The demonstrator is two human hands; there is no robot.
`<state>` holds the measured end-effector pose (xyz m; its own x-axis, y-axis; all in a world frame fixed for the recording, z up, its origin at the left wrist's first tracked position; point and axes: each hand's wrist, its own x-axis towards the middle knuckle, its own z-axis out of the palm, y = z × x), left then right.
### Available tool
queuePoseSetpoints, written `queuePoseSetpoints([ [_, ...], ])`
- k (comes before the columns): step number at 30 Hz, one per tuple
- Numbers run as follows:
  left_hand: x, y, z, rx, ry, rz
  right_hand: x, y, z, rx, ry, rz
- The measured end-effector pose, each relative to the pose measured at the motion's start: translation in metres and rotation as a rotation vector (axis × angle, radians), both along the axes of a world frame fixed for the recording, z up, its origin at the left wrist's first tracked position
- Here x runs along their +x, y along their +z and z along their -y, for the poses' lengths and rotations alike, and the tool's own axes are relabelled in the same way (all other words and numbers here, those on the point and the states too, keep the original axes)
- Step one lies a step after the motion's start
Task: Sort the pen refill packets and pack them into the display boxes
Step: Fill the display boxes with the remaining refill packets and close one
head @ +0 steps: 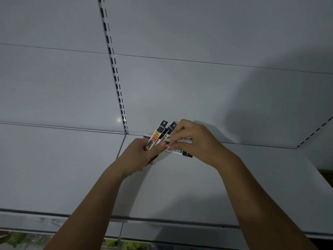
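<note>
My left hand grips a small bunch of pen refill packets, narrow white strips with black hang tabs and a red price label, fanned upward. My right hand pinches one of these packets near its tab with thumb and fingertips. More white and black packets lie flat on the grey shelf right under both hands, partly hidden by them. No display box is in view.
The grey shelf's back panel rises behind, with a slotted upright left of the hands and another at the right. The shelf's front edge runs across below my forearms. Green items show below it.
</note>
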<state>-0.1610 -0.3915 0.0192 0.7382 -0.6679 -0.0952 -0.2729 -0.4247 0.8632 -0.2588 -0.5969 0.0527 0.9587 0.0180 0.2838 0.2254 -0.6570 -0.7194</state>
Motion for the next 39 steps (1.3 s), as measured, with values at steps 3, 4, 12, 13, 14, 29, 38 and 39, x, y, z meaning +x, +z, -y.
queuePoseSetpoints([
  [3, 0.000, 0.005, -0.001, -0.029, -0.058, -0.041, 0.004, -0.005, -0.005, -0.019, -0.001, 0.045],
  [4, -0.001, 0.007, -0.001, -0.047, -0.082, -0.049, 0.006, -0.007, -0.007, -0.028, -0.019, 0.074],
  [12, -0.004, 0.003, 0.001, -0.204, -0.049, -0.153, 0.012, -0.023, -0.011, -0.116, -0.134, 0.258],
  [13, -0.004, 0.002, 0.000, -0.214, -0.050, -0.158, 0.011, -0.022, -0.011, -0.085, -0.160, 0.249],
  [14, -0.004, 0.001, -0.002, -0.225, -0.057, -0.163, 0.010, -0.021, -0.010, -0.039, -0.189, 0.234],
  [29, -0.003, -0.010, -0.005, -0.261, 0.073, -0.055, 0.015, -0.032, -0.016, 0.128, -0.267, 0.209],
  [38, 0.010, -0.023, -0.021, -0.218, 0.226, -0.056, 0.031, -0.068, 0.005, -0.250, -0.371, -0.369],
  [39, 0.011, -0.024, -0.022, -0.218, 0.236, -0.046, 0.034, -0.071, 0.004, -0.288, -0.384, -0.388],
])
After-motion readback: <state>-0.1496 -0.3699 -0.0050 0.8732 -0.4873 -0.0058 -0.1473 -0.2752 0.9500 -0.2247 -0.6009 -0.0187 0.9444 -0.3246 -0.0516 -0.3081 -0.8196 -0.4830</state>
